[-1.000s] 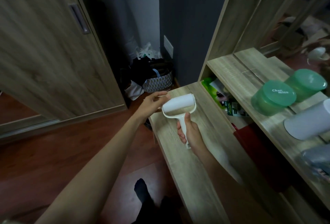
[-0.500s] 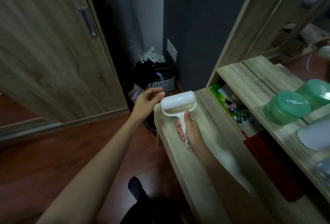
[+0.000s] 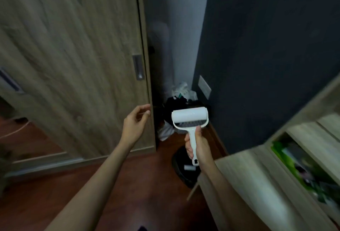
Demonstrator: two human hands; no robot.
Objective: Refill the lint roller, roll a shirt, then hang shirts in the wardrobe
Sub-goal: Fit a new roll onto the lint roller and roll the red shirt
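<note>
White lint roller (image 3: 190, 118) at centre frame, held upright by its handle in the right hand (image 3: 197, 146), fingers wrapped round and roll uppermost, likely ready for use. The left hand (image 3: 135, 125), loosely curled and empty, sits near the wardrobe door (image 3: 73, 55) edge, probably to slide it. A second ago it touched the roll above the worktop (image 3: 248, 184), now lower right.

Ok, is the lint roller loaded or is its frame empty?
Loaded: a white roll sits across the head of the lint roller, whose handle the right hand grips.
</note>
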